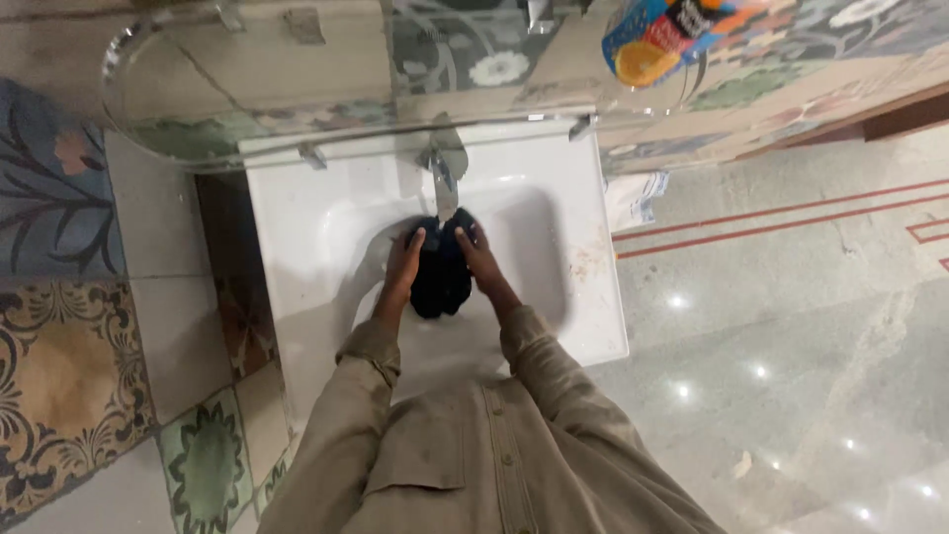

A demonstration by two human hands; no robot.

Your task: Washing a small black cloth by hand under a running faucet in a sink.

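Both my hands hold a dark, wet-looking cloth bunched up in the basin of a white sink. My left hand grips its left side and my right hand grips its right side. The cloth sits right under a chrome tap that juts out over the basin. I cannot tell whether water is running. My khaki sleeves and shirt front fill the lower middle of the view.
A glass shelf hangs above the sink, with a colourful container on its right end. Patterned tiles cover the wall to the left. A polished stone floor with red stripes spreads to the right. A pale object lies beside the sink.
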